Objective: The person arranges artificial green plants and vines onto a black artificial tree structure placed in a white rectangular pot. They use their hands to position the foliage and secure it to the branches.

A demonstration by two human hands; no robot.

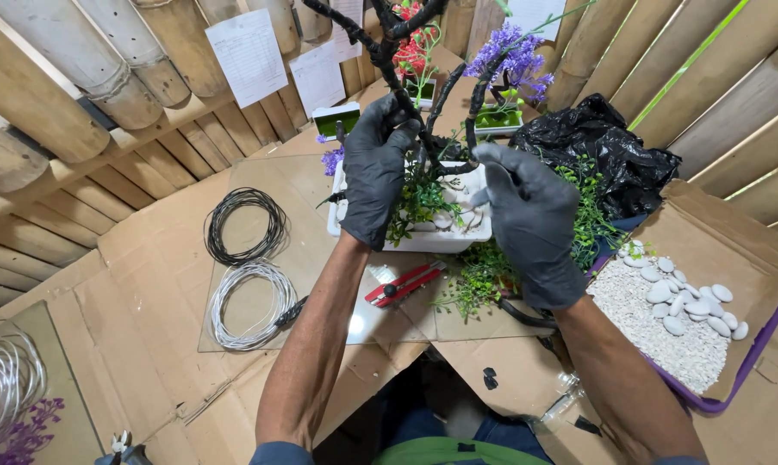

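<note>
Left hand (373,168): gloved in black, grip closed round the dark twisted trunk (404,90) of an artificial tree, low on the stem.
Right hand (531,220): gloved too, fingertips pinched on a thin dark branch (473,120) at 12 o'clock of the palm; how tight, hard to tell.
Tree: standing in a white rectangular pot (423,234), green plastic sprigs and pale stones packed at its foot; crown cut off by the top edge.
Wire coils: two in full view at 9 o'clock of the pot, one black (244,226), one silver (251,303); a third silver one (6,379) half cut off at far left.
Cutter: one, red (404,284), on the table at 6 o'clock of the pot.
Pebbles: white gravel with larger white stones on a cardboard flap (755,250) at 4 o'clock; too many to count.
Black bag (604,151): one, crumpled, at 2 o'clock.
Purple flowers (514,60): one clear spray up top; smaller bits partly hidden behind the left glove.
</note>
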